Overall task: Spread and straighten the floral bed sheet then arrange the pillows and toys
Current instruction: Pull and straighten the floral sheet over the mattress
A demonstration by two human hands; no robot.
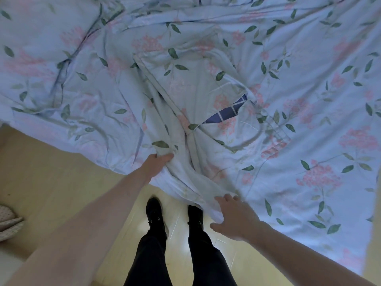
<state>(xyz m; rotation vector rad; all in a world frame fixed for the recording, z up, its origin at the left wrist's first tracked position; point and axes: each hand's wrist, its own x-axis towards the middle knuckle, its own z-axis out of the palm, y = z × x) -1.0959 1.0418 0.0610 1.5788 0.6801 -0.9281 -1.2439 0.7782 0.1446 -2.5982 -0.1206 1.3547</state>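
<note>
The fingers [168,157] of the left hand [154,165] are closed on a bunched fold at the near edge of the floral cover [288,124], thumb on top and the rest tucked out of sight under the cloth. The fingers [226,197] of the right hand [235,218] are spread and relaxed, holding nothing, their tips at the cover's hanging near edge; whether they touch it I cannot tell. The cover lies across the bed, deeply creased around the gripped fold, and near its middle an opening shows a blue checked cloth [222,113] beneath. Below the cover's near edge are black shoes [154,211] on a pale floor [51,178], with a dotted cushion-like thing [10,223] well off to the cover's left. By my judgement the straightening has barely begun: one hold is taken, and the pulling flat and closing of the opening remain.
</note>
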